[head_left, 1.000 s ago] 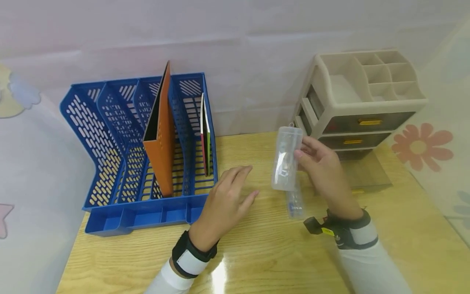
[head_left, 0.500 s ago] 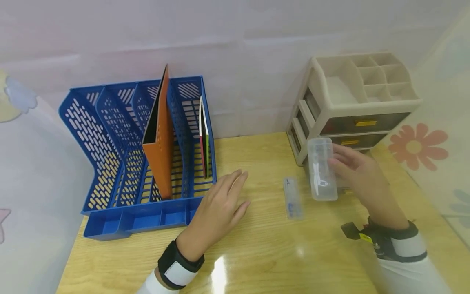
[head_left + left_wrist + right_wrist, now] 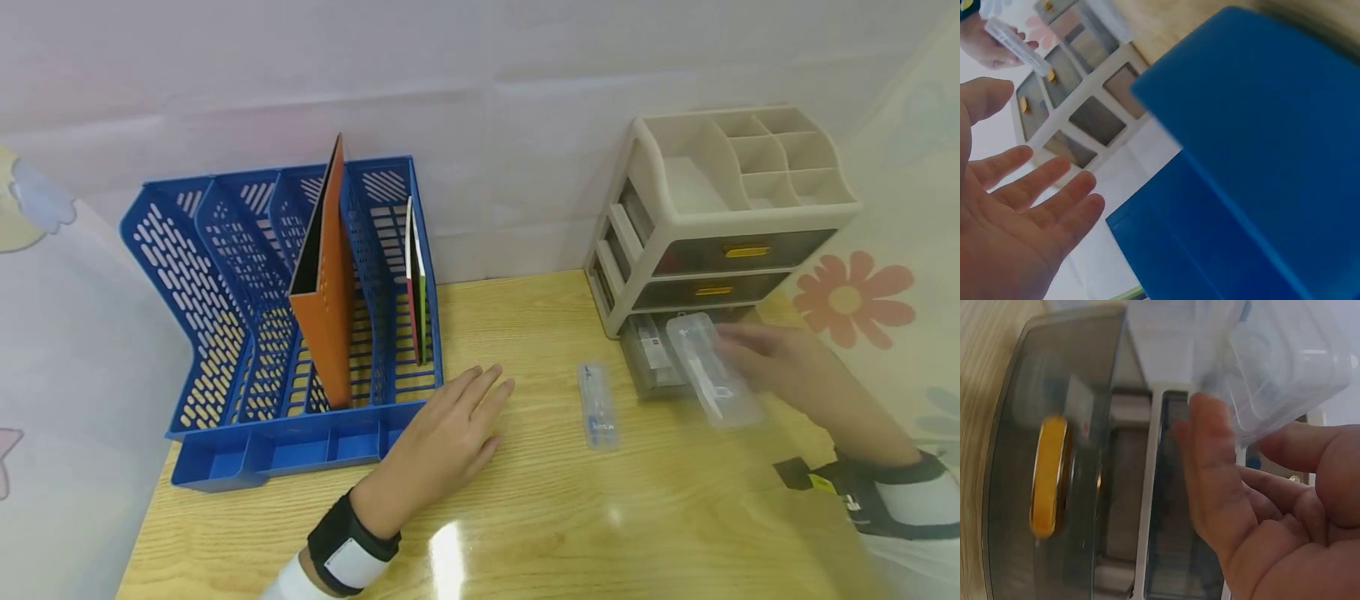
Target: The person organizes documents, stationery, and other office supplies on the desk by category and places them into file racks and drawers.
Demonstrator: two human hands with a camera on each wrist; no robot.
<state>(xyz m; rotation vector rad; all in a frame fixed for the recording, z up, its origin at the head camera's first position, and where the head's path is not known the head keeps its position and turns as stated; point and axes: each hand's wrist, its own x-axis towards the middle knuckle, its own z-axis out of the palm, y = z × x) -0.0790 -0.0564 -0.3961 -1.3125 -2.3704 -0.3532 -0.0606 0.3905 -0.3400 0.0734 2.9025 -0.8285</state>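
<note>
2 hands in view: right hand [image 3: 780,358] has carried the clear oblong plastic case [image 3: 708,367] from mid-desk across & down to the open bottom drawer [image 3: 652,354] of the beige 3-drawer plastic organiser [image 3: 720,208], fingers gripping it tilted over the drawer, so it looks nearly stowed. Left hand [image 3: 450,433] rests flat, fingers relaxed, holding nothing, left of organiser. Small clear packet [image 3: 597,406] lies between; blue slotted file rack [image 3: 247,317] w/ orange folder [image 3: 326,283] further left. Nothing blocks the drawer.

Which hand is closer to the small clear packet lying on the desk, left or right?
Left. The left hand rests flat just left of the small clear packet; the right hand holds a clear case farther right.
</note>
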